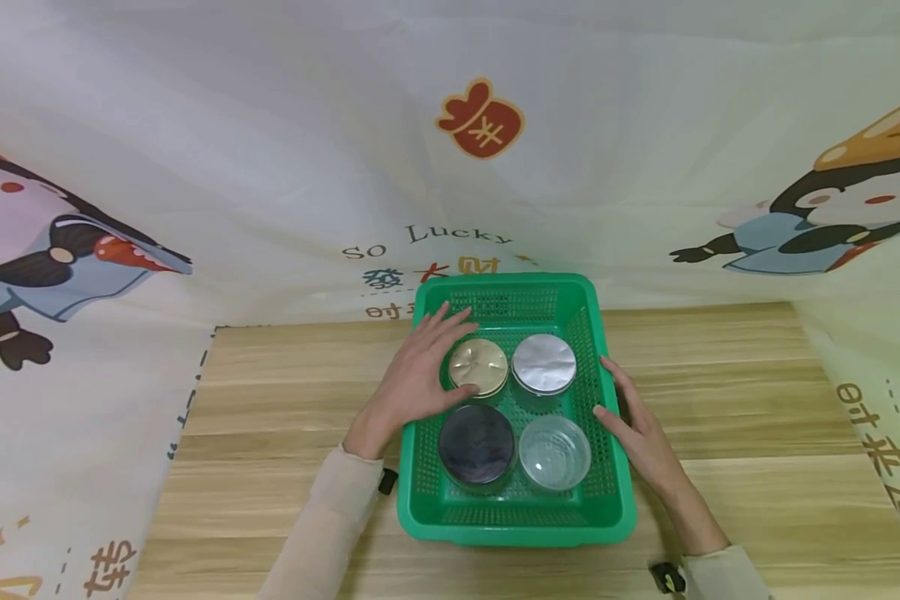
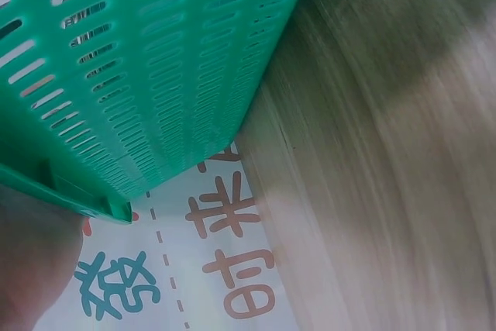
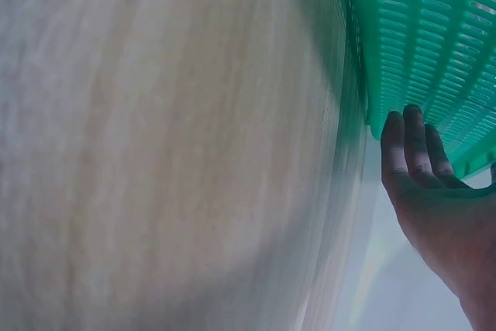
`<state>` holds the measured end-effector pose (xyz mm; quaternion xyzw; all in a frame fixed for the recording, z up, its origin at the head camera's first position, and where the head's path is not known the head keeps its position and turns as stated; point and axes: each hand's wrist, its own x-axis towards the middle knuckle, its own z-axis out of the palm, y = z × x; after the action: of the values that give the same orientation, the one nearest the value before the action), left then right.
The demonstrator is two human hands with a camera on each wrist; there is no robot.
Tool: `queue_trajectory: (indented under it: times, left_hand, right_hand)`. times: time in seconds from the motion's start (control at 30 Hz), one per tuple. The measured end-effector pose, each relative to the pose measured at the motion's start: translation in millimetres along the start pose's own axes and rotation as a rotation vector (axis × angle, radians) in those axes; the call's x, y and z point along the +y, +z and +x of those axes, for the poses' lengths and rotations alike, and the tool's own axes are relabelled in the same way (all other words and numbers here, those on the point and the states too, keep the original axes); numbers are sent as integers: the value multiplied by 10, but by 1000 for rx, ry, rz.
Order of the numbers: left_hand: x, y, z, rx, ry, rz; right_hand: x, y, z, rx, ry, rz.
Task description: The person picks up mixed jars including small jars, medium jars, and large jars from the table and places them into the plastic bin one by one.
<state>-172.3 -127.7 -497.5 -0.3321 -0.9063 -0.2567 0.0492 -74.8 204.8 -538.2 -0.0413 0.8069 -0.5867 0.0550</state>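
Observation:
A green plastic basket holds several round jars. My left hand reaches in over its left side, fingers spread around a gold-lidded jar, with the thumb at the lid's near edge. Beside that jar stands one with a silver lid. Nearer me are a dark-lidded jar and a clear one. My right hand holds the basket's right side, thumb over the rim and other fingers along the slotted outer wall. In the left wrist view, the basket wall hides most of the left hand.
The basket stands on a wood-grain table, close to its far edge. A white printed cloth hangs behind the table and along both sides.

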Motion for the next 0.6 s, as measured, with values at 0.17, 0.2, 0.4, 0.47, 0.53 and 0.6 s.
queue_trajectory:
  times: [0.17, 0.2, 0.4, 0.47, 0.53, 0.6]
  left_hand:
    - [13, -9, -9, -9, -20, 20]
    - [15, -10, -10, -9, -25, 21]
    - [0, -19, -20, 13, -43, 41]
    - [-6, -28, -28, 22, -40, 45]
    - [-10, -39, -40, 30, -37, 41]
    - [-10, -50, -47, 34, -37, 35]
  right_hand:
    - [6, 5, 6, 9, -6, -7]
    - [5, 5, 5, 13, -4, -9]
    - [-8, 0, -13, 36, 2, -50]
    - [-15, -6, -21, 43, -3, -67]
    - [-24, -15, -26, 48, -9, -76]
    - [-31, -24, -26, 51, -17, -82]
